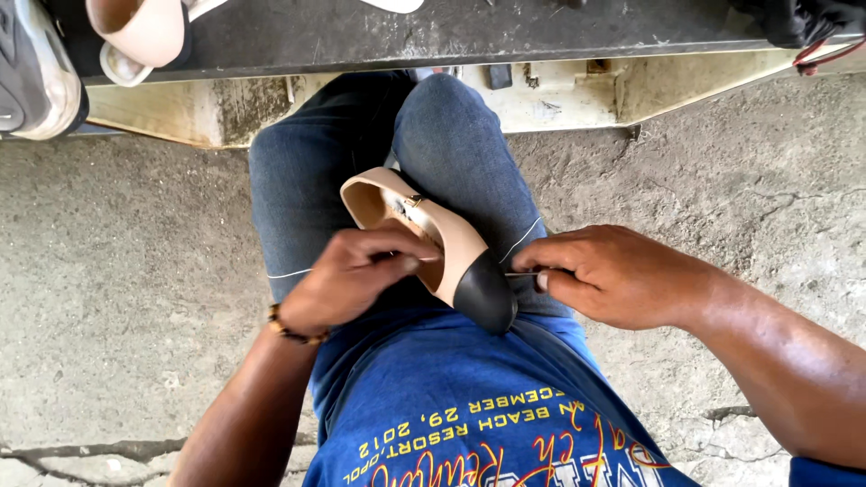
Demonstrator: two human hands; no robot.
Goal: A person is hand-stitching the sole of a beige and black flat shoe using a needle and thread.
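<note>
Stitching step: left hand [347, 275] clamps beige black-toed leather shoe [433, 248] on lap, right hand [604, 275] pinches thin needle [521, 273] at toe; next pull likely needs steady tension.

Grey concrete floor [108, 298], rough, with a crack [81, 448] running along its near left edge. Dark workbench [433, 32] across the far side, its cream, stained base [577, 95] beneath. At the bench's far left corner: a grey sneaker [32, 68] and, just beside it, a beige shoe [140, 36]. Black item with red cord [816, 41] at the far right corner.
</note>
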